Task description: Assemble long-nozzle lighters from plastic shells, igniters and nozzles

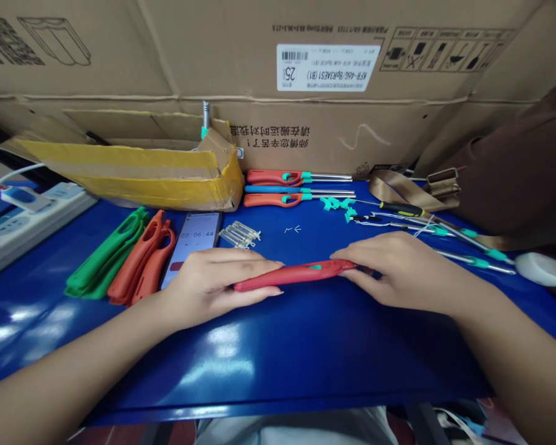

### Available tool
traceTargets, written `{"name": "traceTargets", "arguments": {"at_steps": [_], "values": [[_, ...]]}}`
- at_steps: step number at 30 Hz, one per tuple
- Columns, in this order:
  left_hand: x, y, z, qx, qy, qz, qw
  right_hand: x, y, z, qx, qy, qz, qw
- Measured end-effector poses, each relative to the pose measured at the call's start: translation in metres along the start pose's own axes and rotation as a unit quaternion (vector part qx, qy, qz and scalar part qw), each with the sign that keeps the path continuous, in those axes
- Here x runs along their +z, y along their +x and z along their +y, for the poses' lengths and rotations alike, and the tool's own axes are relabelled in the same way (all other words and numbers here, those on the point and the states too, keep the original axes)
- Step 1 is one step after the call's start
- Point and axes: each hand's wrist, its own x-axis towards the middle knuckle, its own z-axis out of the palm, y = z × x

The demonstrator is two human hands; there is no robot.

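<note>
A red lighter (291, 275) with a green trigger is held level above the blue table. Its left end lies between the thumb and fingers of my left hand (222, 281). My right hand (389, 269) pinches the other end, and its fingers hide what sticks out there. Beyond my hands, several assembled lighters (275, 199) with metal tubes lie side by side. Small green plastic pieces (336, 204) are scattered by the tube tips. Clear fuel cartridges (240, 235) lie behind my left hand. Green handle shells (106, 256) and red handle shells (141, 259) are stacked to the left.
A phone (197, 232) showing a timer lies partly behind my left hand. A yellow-taped cardboard box (134, 176) and a power strip (32, 222) stand at the left. To the right are a screwdriver (401, 209), metal tubes (475, 262) and a white object (542, 269).
</note>
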Motion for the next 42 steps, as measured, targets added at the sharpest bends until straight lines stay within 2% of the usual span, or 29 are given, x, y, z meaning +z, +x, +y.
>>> {"name": "traceTargets", "arguments": {"at_steps": [5, 11, 13, 16, 19, 22, 28, 33, 35, 38, 42], "values": [[0.002, -0.001, -0.002, 0.047, 0.044, 0.001, 0.998, -0.003, 0.003, -0.003, 0.012, -0.026, -0.053, 0.998], [0.015, -0.006, -0.001, 0.011, 0.061, -0.089, 0.994, 0.004, 0.006, -0.01, 0.002, -0.041, -0.079, 0.996], [0.017, -0.007, -0.001, 0.01, 0.067, -0.084, 0.994, 0.007, 0.006, -0.009, -0.01, -0.033, -0.064, 0.997], [0.015, -0.008, -0.002, 0.013, 0.067, -0.063, 0.996, 0.008, 0.004, -0.005, -0.025, -0.041, 0.005, 0.999], [0.014, -0.008, -0.003, 0.02, 0.073, -0.046, 0.996, 0.002, 0.002, -0.001, -0.021, -0.086, 0.073, 0.993], [0.014, -0.008, -0.004, 0.024, 0.09, -0.038, 0.995, -0.007, 0.001, 0.006, -0.008, -0.13, 0.101, 0.986], [0.014, -0.01, -0.009, 0.018, 0.134, -0.021, 0.991, -0.014, -0.005, 0.032, 0.062, -0.178, 0.069, 0.98], [0.012, -0.01, -0.014, 0.01, 0.167, -0.004, 0.986, -0.018, -0.008, 0.048, 0.095, -0.219, 0.032, 0.971], [0.011, -0.009, -0.015, 0.011, 0.176, 0.003, 0.984, -0.021, -0.008, 0.051, 0.091, -0.231, 0.01, 0.969], [0.01, -0.01, -0.015, 0.014, 0.181, 0.006, 0.983, -0.022, -0.006, 0.053, 0.062, -0.203, 0.014, 0.977], [0.013, -0.01, -0.012, 0.022, 0.178, -0.009, 0.984, -0.014, -0.001, 0.038, 0.019, -0.128, 0.029, 0.991]]}}
